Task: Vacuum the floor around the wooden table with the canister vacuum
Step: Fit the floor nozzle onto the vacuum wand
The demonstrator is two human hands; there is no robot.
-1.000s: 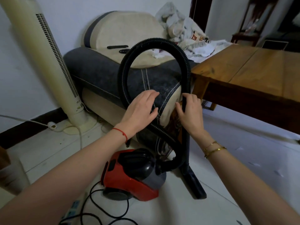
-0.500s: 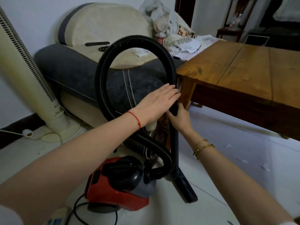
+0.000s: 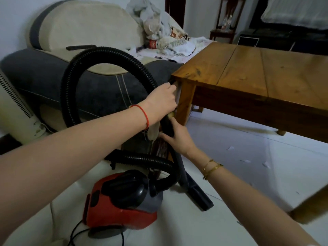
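- Fan count: one white tower fan (image 3: 12, 105), at 9 o'clock, on the floor against the wall.
- One sofa (image 3: 85, 82), grey and cream, at 11 o'clock; one dark remote (image 3: 80, 47) lies on its seat, a heap of cloths (image 3: 159, 31) at its far end.
- One red canister vacuum (image 3: 122, 201) on the white floor (image 3: 248, 157) at 6 o'clock, one black cord (image 3: 74, 235) trailing from its rear.
- One black ribbed hose (image 3: 110, 52) arcs up from the canister and over to the wand (image 3: 167, 126).
- Left hand (image 3: 162, 99), one red string at the wrist, fingers closed around the top of the wand.
- Right hand (image 3: 179, 139), two gold bracelets at the wrist, fingers wrapped on the wand lower down.
- One floor nozzle (image 3: 198, 194) rests on the tiles, just right of the canister.
- One wooden table (image 3: 257, 71) at 2 o'clock; its near corner leg stands just behind both hands.
- Several paper scraps (image 3: 230, 148) on the floor at 3 o'clock; exact number unclear.
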